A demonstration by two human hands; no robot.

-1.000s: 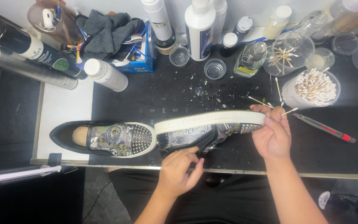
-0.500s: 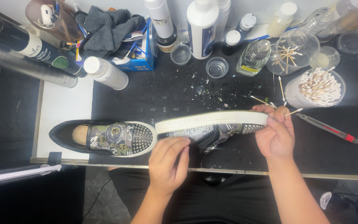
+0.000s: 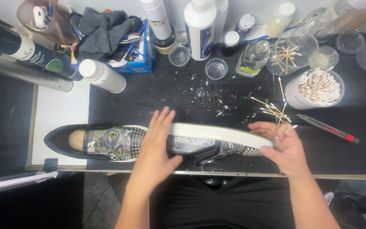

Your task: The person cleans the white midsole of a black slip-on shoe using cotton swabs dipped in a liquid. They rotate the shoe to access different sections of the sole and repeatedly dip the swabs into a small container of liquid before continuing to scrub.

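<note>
Your left hand (image 3: 153, 144) has slid up, fingers flat and open on the tipped shoe (image 3: 217, 138) above the mat (image 3: 183, 97). Your right hand (image 3: 282, 144) grips its toe, maybe pinching a cotton stick (image 3: 291, 127).

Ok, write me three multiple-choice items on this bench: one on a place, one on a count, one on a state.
1. Where is the red-tipped utility knife?
A. right of the tilted studded slip-on shoe
B. inside the blue box
C. under the grey cloth

2. How many patterned shoes show?
A. one
B. two
C. four

3. How is the left hand?
A. clenched
B. flat, fingers spread, across the shoes
C. off the bench

Answers: 1 A, the knife lies on the black mat past the right hand. 2 B, a flat-lying studded shoe sits beside the tilted one. 3 B, its palm lies over both.
</note>
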